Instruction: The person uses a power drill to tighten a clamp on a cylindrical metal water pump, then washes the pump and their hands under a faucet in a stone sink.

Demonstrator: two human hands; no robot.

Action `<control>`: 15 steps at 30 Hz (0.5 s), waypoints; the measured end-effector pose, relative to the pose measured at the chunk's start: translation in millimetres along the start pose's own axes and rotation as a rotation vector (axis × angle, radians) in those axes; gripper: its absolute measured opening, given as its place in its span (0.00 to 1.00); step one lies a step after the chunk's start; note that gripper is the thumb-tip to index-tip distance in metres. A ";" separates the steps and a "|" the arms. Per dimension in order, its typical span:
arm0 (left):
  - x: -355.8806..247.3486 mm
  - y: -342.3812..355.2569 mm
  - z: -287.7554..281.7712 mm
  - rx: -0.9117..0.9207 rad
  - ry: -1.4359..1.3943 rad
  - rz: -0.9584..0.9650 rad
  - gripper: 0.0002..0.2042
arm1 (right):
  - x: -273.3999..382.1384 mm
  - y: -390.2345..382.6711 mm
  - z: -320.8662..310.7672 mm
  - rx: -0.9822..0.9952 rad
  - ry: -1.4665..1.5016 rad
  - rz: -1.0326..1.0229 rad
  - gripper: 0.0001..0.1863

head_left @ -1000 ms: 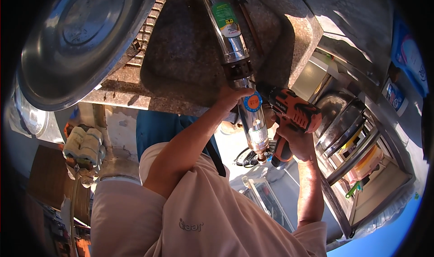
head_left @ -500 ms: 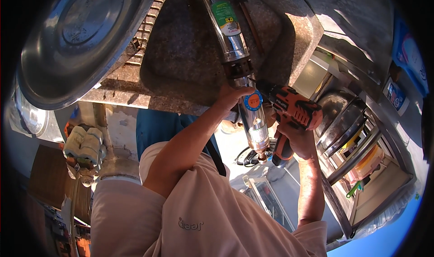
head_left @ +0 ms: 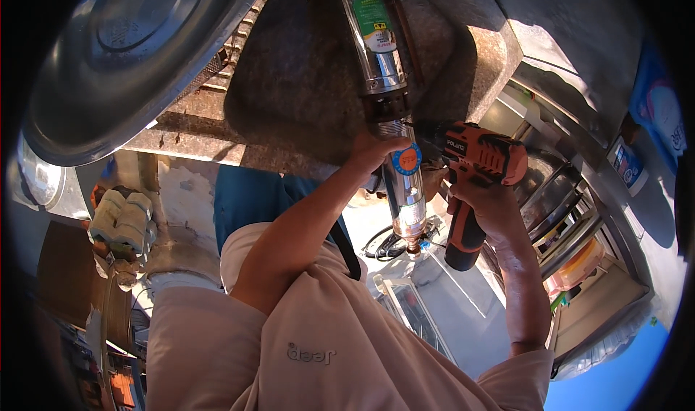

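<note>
A long shiny steel submersible pump (head_left: 410,202) with a green label and a round blue-orange sticker lies across the edge of a stone sink (head_left: 210,132). My left hand (head_left: 378,154) is wrapped round its lower section, just below a dark slotted collar (head_left: 386,108). In my right hand (head_left: 479,200) is an orange and black cordless drill (head_left: 486,154), gripped by its handle. The dark front end of the drill points left at the pump, close to the threaded ring under the collar. Shadow hides whether its tip touches the metal.
A large metal basin (head_left: 156,45) leans over the sink's left side. Stacked steel bowls (head_left: 554,190) sit on a rack at the right. A blue container (head_left: 659,96) stands far right. Black coiled cable (head_left: 387,244) lies beyond the pump's lower end. Pale moulded blocks (head_left: 123,219) sit left.
My right hand and the drill have shifted right, and my right forearm has swung outward. My left hand keeps its hold on the pump. The whole view has tilted slightly.
</note>
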State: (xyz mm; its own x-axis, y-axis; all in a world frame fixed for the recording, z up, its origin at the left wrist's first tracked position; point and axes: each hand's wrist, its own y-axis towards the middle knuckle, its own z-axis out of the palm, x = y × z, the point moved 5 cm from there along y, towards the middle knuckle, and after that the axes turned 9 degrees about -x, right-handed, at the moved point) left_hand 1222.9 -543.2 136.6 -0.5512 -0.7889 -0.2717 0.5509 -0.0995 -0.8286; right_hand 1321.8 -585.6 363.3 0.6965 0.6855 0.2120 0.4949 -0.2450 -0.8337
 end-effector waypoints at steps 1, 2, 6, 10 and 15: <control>-2.2 0.0 0.3 0.000 -0.005 0.021 0.17 | -1.6 1.5 1.0 0.003 0.027 0.003 0.16; -4.4 -0.4 0.3 0.000 -0.010 0.041 0.17 | -3.5 1.0 2.8 0.007 0.016 0.005 0.16; -8.4 -2.4 -0.6 0.045 -0.073 0.023 0.18 | -0.1 -0.8 3.4 -0.032 -0.034 -0.078 0.16; -3.6 3.6 1.1 0.036 -0.107 -0.003 0.25 | 3.8 6.3 -8.8 0.040 -0.166 -0.031 0.15; -5.6 4.7 -0.4 0.029 -0.110 0.069 0.25 | 7.8 7.5 -4.4 0.046 -0.137 -0.054 0.14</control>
State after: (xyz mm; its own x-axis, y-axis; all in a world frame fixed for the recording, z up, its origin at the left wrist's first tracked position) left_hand 1228.4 -539.0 134.0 -0.4402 -0.8560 -0.2711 0.6043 -0.0591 -0.7946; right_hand 1333.2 -585.2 360.9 0.5906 0.7847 0.1885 0.5036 -0.1758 -0.8459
